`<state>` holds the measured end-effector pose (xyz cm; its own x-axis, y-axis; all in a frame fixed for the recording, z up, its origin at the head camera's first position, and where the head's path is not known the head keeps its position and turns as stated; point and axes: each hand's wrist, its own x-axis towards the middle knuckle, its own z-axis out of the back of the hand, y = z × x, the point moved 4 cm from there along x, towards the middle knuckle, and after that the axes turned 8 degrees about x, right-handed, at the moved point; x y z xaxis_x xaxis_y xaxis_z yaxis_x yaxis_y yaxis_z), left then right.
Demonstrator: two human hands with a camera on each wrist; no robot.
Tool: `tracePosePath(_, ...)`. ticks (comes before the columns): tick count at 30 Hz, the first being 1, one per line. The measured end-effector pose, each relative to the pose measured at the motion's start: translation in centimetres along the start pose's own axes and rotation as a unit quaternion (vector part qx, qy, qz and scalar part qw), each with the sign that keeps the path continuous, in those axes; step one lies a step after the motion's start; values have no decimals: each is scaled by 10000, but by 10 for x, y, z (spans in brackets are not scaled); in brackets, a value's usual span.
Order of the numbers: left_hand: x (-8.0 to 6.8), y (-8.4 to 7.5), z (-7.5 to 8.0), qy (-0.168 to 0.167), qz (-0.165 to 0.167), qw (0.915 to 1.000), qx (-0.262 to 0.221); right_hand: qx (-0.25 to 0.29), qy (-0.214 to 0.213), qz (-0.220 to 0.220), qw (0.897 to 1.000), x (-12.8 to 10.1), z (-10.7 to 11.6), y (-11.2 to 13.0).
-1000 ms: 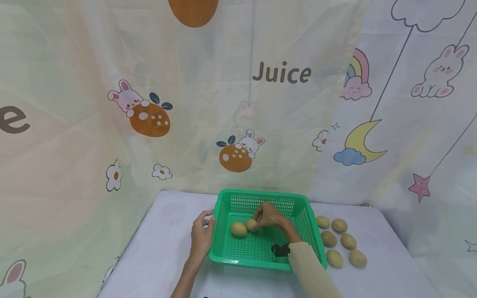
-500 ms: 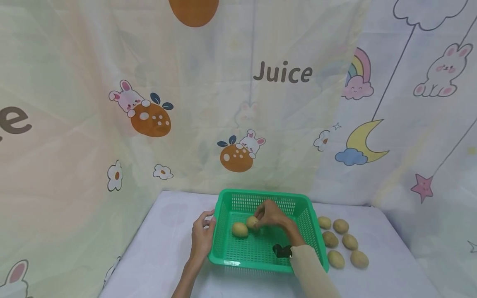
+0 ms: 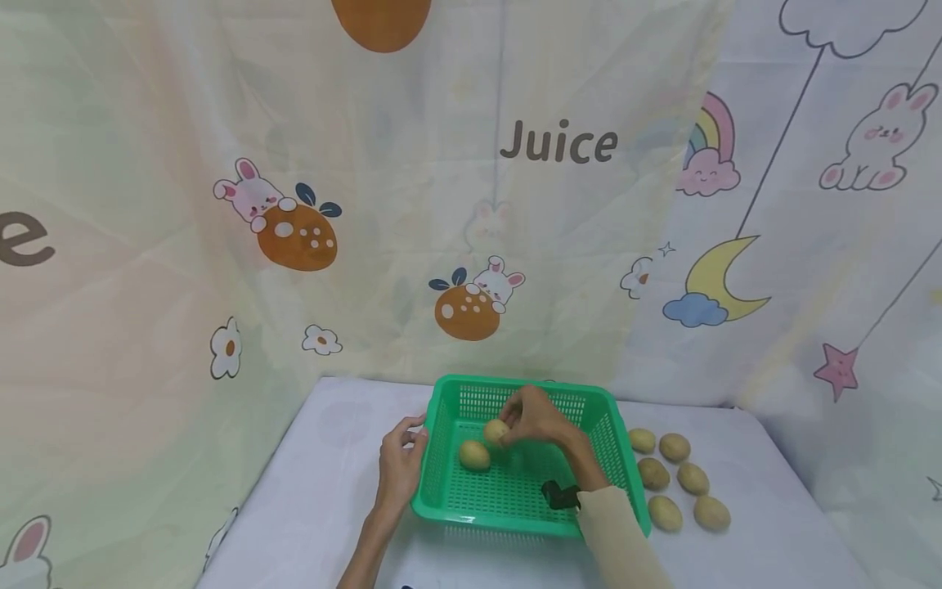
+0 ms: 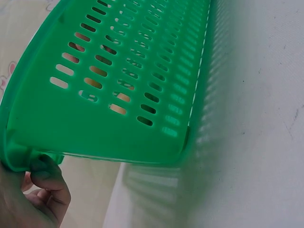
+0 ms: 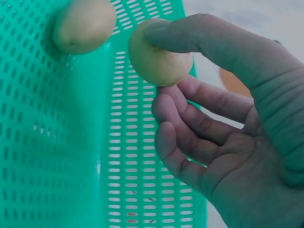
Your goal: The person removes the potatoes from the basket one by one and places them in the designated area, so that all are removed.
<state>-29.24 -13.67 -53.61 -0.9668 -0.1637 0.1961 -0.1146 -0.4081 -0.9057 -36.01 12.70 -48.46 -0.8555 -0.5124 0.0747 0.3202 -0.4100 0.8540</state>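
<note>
A green plastic basket (image 3: pixel 508 524) with slotted walls sits on the white table. My right hand (image 3: pixel 537 417) is over the inside of the basket and pinches a small yellow potato (image 5: pixel 159 54) between thumb and fingers. Another potato (image 3: pixel 474 456) lies on the basket floor, just left of and nearer than the held one. At the basket's left side, my left hand (image 3: pixel 401 462) grips the rim; the left wrist view shows the thumb and curled fingers (image 4: pixel 50 183) at the rim's corner.
Several potatoes (image 3: pixel 674 447) lie on the table (image 3: pixel 758 491) right of the basket. A dark object (image 3: pixel 561 495) on the right wrist overlaps the basket floor. Printed curtains (image 3: pixel 368 204) hang behind the table and along its sides.
My right hand has lifted the pinched potato slightly, up and away from the one on the basket floor. The left hand stays at the rim.
</note>
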Motion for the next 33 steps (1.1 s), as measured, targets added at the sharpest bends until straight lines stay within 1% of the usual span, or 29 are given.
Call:
tracePosePath(6,0,1,0,-55,-21,10000,-72,-71,36,142,9999,-8,8,16)
tracePosePath(12,-1,3,1,-127,-68,9999,-8,-165,4,265,9995,-15,14,27)
tracePosePath(19,0,7,1,-136,-52,9998,112,-140,29,348,9993,-27,19,29)
tracePosePath(23,1,6,1,-107,8,9999,73,-64,32,335,9994,-35,23,30)
tracePosePath(26,2,6,0,-51,64,10000,36,-14,-8,361,9993,-42,27,32)
tracePosePath(33,3,8,-2,11,68,10000,49,-27,-133,438,9989,-59,37,34)
